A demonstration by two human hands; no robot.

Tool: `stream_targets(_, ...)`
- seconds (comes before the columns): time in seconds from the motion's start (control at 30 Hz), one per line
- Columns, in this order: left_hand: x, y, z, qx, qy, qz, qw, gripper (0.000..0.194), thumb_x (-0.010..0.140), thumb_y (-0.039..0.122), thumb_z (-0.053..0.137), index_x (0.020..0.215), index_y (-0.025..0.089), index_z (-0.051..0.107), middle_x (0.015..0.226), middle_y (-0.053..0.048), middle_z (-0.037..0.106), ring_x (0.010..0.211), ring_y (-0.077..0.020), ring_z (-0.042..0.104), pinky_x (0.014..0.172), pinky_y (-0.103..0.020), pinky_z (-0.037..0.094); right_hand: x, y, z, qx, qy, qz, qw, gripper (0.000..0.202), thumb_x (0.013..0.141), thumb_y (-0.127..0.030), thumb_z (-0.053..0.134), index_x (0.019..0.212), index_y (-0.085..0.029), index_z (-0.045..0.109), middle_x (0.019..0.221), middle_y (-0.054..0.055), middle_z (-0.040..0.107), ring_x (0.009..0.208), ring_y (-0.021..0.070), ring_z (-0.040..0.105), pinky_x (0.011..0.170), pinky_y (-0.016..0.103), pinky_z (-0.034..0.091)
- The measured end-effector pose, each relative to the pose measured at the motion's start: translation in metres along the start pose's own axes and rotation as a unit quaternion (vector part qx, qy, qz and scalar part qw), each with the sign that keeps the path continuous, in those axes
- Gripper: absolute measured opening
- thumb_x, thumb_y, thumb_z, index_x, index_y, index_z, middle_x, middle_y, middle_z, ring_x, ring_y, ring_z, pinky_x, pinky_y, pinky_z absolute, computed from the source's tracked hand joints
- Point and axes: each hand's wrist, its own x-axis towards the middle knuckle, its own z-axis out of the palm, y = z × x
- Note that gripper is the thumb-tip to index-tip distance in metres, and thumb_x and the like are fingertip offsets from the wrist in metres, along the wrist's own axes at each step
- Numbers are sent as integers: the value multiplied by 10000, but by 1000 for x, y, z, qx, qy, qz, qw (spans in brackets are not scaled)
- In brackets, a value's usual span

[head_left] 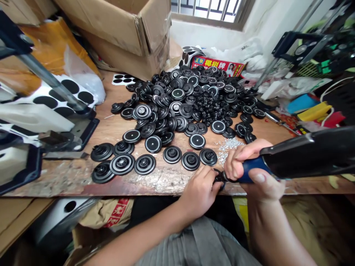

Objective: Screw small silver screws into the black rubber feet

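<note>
My right hand [253, 166] is closed around a black and blue power screwdriver [299, 155], its nose pointing left and down. At the table's front edge, my left hand [201, 190] pinches a small black round part [219, 178], mostly hidden by the fingers. The screwdriver's tip meets that part; the exact contact is hidden. Small silver screws [229, 146] lie in a heap just beyond my right hand. Left of my hands stand several stepped black discs, among them one disc [190, 161] close to my left fingers and another disc [122, 163] farther left.
A large pile of black discs [177, 94] covers the middle, with small black pieces [210, 109] in it. Behind are a cardboard box [119, 33] and a red carton [219, 66]. Metal press stands flank the table, one stand [55, 81] at left. A hand screwdriver [280, 121] lies right.
</note>
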Motion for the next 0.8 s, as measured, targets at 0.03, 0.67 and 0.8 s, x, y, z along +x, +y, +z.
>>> stream_targets(0.03,0,0,0,-1,2,0,1000,202,962,258,546,1139,188,613,1138,-98,641,1116,-251,599,988,-402,504,0,0,0,8,2,-2,1000,223,808,-328,725,962,-209,615,625,-12,574,506,141,521,435,278,415)
stream_targets(0.67,64,18,-21,115,-56,128,983,213,922,120,472,946,166,678,1056,-123,632,1059,-261,541,987,-423,449,-9,-12,-37,-79,286,-97,950,264,796,-380,720,956,-193,626,555,-45,557,463,137,532,464,276,466)
stream_targets(0.8,104,17,-13,172,-145,133,965,164,792,64,562,694,167,644,955,-131,632,1005,-284,537,967,-430,430,-18,-11,-38,-89,299,-93,946,309,780,-390,733,974,-175,625,560,-39,562,468,139,536,463,274,469)
